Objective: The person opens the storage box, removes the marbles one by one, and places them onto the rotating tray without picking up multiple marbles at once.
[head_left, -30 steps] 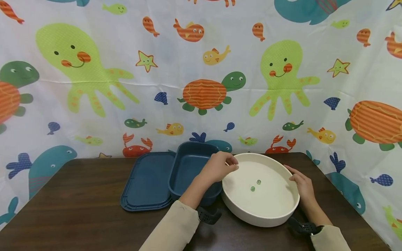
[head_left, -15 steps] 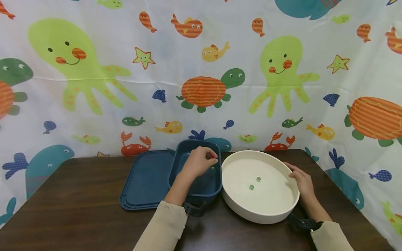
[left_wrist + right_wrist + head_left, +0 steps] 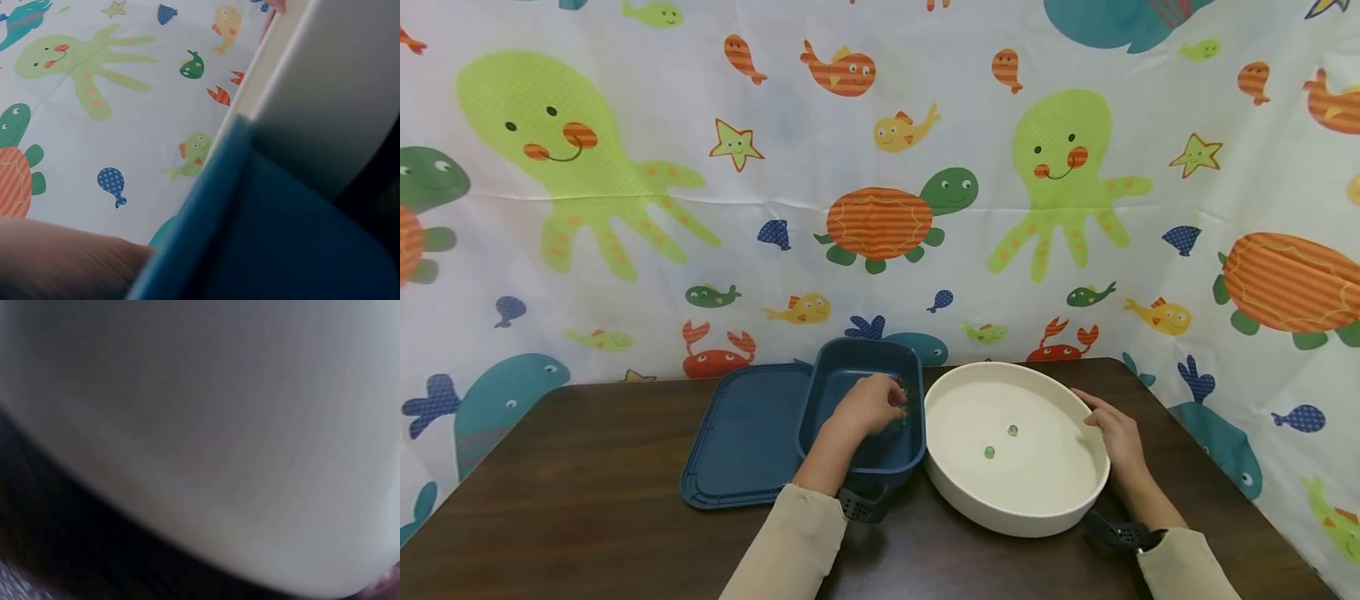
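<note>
Taking the blue container as the clock's centre and noon at the patterned curtain [image 3: 820, 137], the cloth closes off the far side. The dark table [image 3: 572, 508] offers most room from seven to nine o'clock, and its far edge runs close behind everything on it. The white bowl [image 3: 1017, 527] sits around four, its wall just beside the blue container [image 3: 865, 353]; there is hardly a gap between them. A flat blue lid [image 3: 748, 437] lies at nine, close against the container's other side.

The left hand [image 3: 868, 408] reaches over the container from seven o'clock, wrist above the near rim, fingers curled down toward the three o'clock wall (whether they pinch anything, I cannot tell). More open floor shows from nine to twelve around it. The right hand [image 3: 1120, 437] grips the bowl's rim at two o'clock, thumb over the edge, fingers along the outside.

Smallest are two green glassy pieces [image 3: 989, 452] lying apart near the bowl's middle, and some small bits [image 3: 905, 417] by the left fingertips inside the container, too dim to make out.
</note>
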Demonstrator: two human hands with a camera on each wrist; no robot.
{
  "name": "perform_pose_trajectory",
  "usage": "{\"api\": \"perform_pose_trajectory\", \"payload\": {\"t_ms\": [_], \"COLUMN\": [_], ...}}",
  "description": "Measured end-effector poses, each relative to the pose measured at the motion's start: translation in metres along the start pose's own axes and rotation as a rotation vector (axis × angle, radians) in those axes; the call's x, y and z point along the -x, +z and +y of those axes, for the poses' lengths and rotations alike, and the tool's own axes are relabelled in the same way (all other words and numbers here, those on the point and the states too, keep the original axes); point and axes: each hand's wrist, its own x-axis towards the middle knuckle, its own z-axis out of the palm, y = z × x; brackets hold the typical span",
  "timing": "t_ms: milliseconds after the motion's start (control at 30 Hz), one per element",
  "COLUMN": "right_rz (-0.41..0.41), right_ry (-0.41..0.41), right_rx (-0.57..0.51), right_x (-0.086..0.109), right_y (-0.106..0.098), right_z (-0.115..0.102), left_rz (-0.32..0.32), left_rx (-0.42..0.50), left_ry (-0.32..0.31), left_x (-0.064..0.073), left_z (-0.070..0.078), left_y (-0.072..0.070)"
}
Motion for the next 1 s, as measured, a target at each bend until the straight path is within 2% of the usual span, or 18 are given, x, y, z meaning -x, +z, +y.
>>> {"api": "perform_pose_trajectory", "payload": {"t_ms": [167,300,400,567,767,1000], "right_rz": [0.006,0.000,-0.005,0.001,0.003,-0.004], "right_ry": [-0.004,-0.007,-0.014,-0.016,-0.005,0.013], "right_rx": [-0.037,-0.047,-0.047,-0.043,-0.013,-0.005], "right_x": [0.003,0.004,0.003,0.002,0.002,0.001], "right_y": [-0.001,-0.002,-0.001,0.000,0.000,0.001], "right_z": [0.000,-0.001,-0.001,-0.001,-0.002,-0.001], "left_rz": [-0.054,-0.125,-0.155,-0.144,-0.120,-0.097], "left_rx": [-0.053,-0.111,-0.138,-0.143,-0.160,-0.182], "left_ry": [-0.043,-0.050,-0.057,-0.069,-0.039,-0.039], "left_x": [0.002,0.000,-0.002,-0.006,-0.013,-0.013], "left_z": [0.000,0.001,0.002,0.001,0.000,0.000], "left_y": [0.000,0.000,-0.002,-0.001,0.006,0.010]}}
